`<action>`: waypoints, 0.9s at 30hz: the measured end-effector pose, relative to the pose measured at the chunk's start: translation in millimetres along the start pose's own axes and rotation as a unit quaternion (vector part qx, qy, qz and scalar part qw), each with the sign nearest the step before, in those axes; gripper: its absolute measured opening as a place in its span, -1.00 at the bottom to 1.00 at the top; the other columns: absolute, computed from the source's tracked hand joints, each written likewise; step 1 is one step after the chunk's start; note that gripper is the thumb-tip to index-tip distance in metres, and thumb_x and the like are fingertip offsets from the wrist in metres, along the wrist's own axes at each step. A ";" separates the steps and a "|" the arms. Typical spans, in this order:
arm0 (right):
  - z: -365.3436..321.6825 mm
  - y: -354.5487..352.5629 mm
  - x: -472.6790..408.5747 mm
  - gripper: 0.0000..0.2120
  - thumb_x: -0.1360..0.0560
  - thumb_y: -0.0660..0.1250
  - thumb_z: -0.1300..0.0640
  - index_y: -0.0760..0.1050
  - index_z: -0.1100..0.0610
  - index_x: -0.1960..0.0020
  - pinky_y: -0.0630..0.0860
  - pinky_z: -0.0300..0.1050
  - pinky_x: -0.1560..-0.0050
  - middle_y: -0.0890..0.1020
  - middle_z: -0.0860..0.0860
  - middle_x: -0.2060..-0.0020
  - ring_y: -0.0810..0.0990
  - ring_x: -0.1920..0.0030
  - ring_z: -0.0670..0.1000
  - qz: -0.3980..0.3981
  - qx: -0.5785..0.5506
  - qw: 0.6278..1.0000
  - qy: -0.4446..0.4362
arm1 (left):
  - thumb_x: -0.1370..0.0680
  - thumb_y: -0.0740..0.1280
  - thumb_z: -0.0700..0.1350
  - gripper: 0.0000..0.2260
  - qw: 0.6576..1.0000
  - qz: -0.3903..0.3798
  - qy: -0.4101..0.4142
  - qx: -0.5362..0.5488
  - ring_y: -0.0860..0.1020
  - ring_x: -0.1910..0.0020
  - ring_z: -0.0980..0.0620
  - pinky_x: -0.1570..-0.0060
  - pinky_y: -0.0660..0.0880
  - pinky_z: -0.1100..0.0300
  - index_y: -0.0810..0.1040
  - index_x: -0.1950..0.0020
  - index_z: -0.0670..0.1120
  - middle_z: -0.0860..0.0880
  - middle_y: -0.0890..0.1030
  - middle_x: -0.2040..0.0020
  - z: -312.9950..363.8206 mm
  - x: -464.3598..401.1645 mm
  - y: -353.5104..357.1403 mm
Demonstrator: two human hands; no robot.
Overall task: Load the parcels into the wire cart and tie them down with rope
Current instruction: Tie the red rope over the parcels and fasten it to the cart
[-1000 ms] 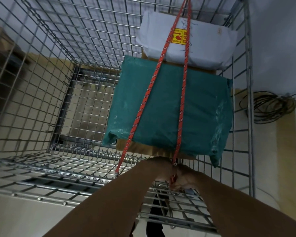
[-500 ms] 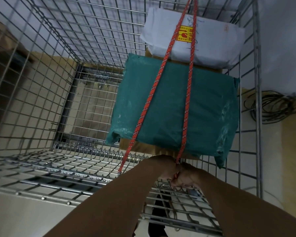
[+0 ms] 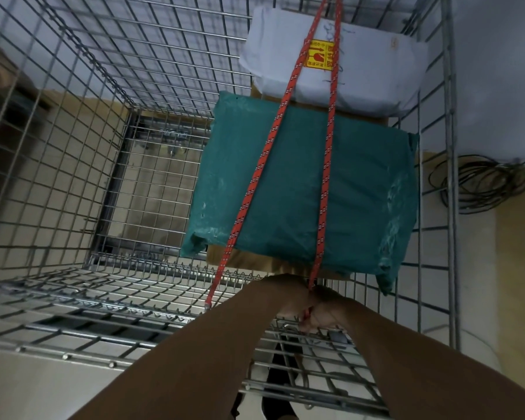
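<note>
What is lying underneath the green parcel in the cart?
Brown cardboard shows below the green parcel at its near edge, probably a box. The parcel covers the rest of it, so its size and contents are hidden.

Wire cart (image 3: 73, 153), green parcel (image 3: 300, 189) and white parcel (image 3: 361, 71) inside on a cardboard box (image 3: 249, 262)

One wire cart (image 3: 73, 147), two wrapped parcels, teal (image 3: 300, 192) and white (image 3: 361, 71), one rope (image 3: 325, 177), two hands.
</note>
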State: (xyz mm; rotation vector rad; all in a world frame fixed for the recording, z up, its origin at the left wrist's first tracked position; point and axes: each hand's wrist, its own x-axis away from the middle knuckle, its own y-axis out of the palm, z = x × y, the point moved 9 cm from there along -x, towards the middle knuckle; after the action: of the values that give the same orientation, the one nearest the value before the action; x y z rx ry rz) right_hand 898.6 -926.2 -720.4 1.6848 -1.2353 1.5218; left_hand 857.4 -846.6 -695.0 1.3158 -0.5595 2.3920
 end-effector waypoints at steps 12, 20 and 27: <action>14.5 6.8 4.6 -0.85 -0.53 0.44 0.32 0.53 0.15 -0.02 0.67 -0.08 -0.02 0.69 0.19 -0.07 0.71 -0.05 0.10 -0.016 -0.141 0.989 0.051 | -0.61 0.04 0.34 -0.46 0.996 0.057 0.005 -0.065 0.60 0.14 -0.02 0.14 0.47 0.12 0.62 -0.03 -0.05 -0.05 0.65 0.07 14.7 11.5 -12.3; 10.3 -16.7 26.7 -0.89 -0.50 0.49 0.15 0.56 0.09 0.04 0.61 -0.27 0.15 0.67 0.03 0.12 0.66 0.17 -0.05 0.038 -0.117 0.992 0.021 | -0.48 0.31 0.26 -0.70 0.994 0.049 0.028 -0.098 0.57 0.05 -0.03 0.24 0.41 0.18 0.59 0.01 0.08 0.00 0.65 -0.01 28.6 33.0 -26.9; -9.8 -50.8 94.1 -0.50 -0.55 0.39 -0.04 0.46 0.14 -0.42 0.45 -0.22 -0.14 0.55 0.10 -0.31 0.53 -0.27 0.06 0.107 -0.033 0.993 0.020 | -0.62 0.25 0.14 -0.62 0.985 0.072 -0.004 -0.155 0.56 -0.22 -0.10 -0.18 0.50 0.07 0.61 -0.26 -0.10 -0.10 0.61 -0.23 9.1 100.7 -56.6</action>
State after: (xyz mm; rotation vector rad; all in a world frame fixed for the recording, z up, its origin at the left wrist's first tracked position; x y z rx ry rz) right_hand 933.2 -920.9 -618.8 1.5113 -1.4678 1.6116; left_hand 840.3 -790.9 -594.8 1.1831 -1.0146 2.2922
